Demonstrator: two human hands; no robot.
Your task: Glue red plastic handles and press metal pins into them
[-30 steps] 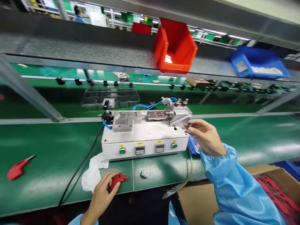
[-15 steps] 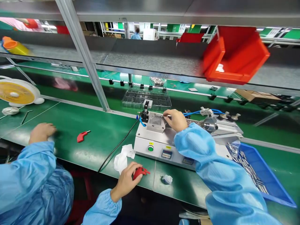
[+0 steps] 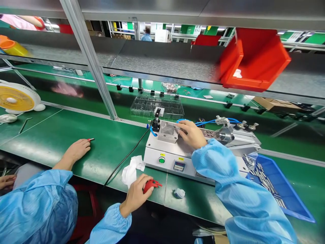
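Note:
My left hand rests near the bench's front edge, fingers closed around a red pistol-shaped tool with a short tip pointing right. My right hand is at the grey benchtop machine, beside its square metal fixture block. Its thumb and fingers pinch a thin metal piece at the block's right edge; most of that piece is hidden by the hand. Left of the block stands a small black clamp. White tissue lies behind my left hand, and a small white-capped item sits to its right.
A co-worker's hand covers most of another red tool. A blue tray with metal rods is at right. Behind the machine is a clear plastic tray. A red bin sits on the shelf; a fan stands left.
The co-worker's hand has moved right onto the red tool lying on the bench. My right hand has shifted slightly at the fixture block. My left hand keeps its red tool in place.

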